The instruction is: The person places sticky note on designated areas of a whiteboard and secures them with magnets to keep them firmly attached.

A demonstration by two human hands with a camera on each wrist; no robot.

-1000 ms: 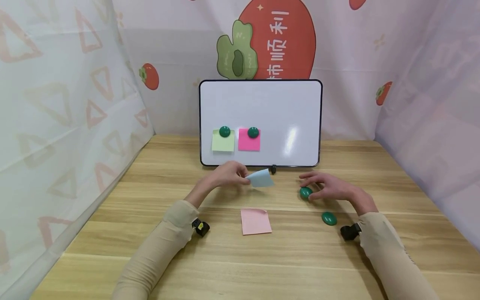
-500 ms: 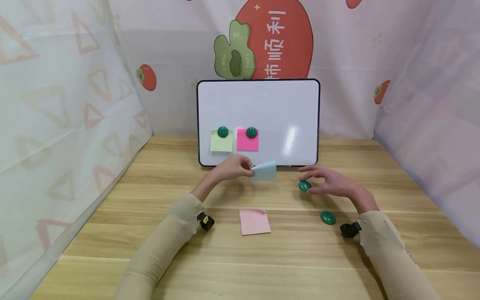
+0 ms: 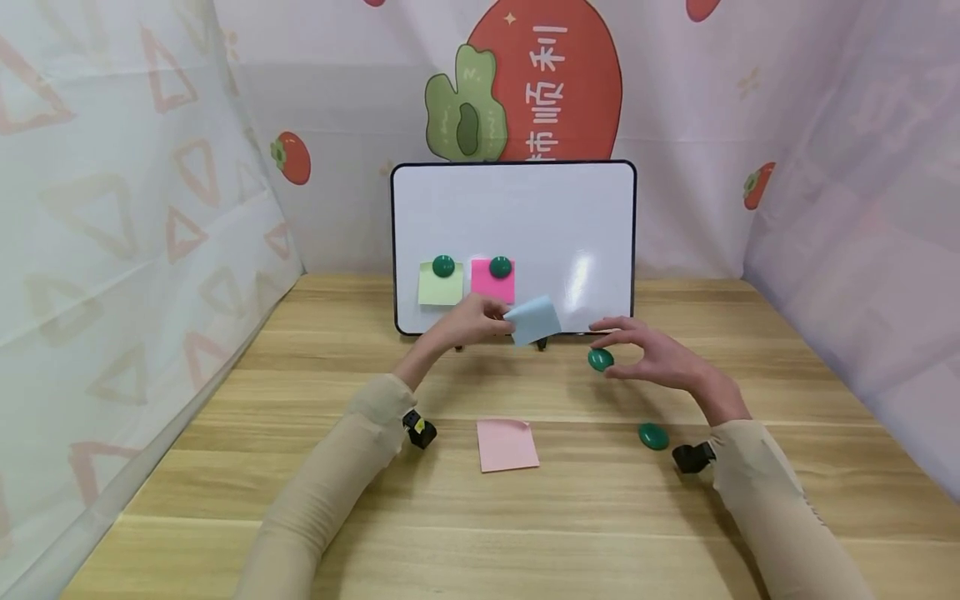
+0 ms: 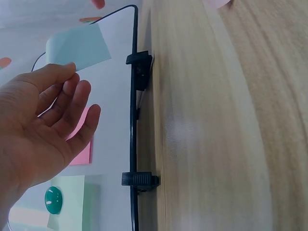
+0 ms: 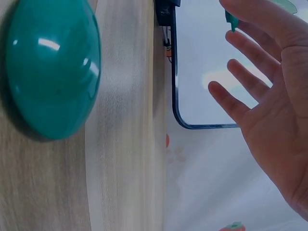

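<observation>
In the head view my left hand (image 3: pixel 472 322) pinches a light blue sticky note (image 3: pixel 534 320) by its left edge, in front of the whiteboard (image 3: pixel 555 208). The left wrist view shows the thumb and fingertips on one corner of the note, the other fingers loosely bent. My right hand (image 3: pixel 656 357) holds a green round magnet (image 3: pixel 601 359) between thumb and fingers, raised over the table near the board's lower right corner. A pink sticky note (image 3: pixel 507 445) and a second green magnet (image 3: pixel 653 436) lie on the table.
On the board, green magnets hold a pale green note (image 3: pixel 440 287) and a bright pink note (image 3: pixel 492 285) side by side. Black clips (image 4: pixel 139 179) sit at the board's lower edge. A printed cloth (image 3: pixel 352 100) hangs behind the wooden table (image 3: pixel 420 533).
My left hand has lifted the blue note up and to the right, toward the board. My right hand has raised the magnet and moved it slightly forward and left.
</observation>
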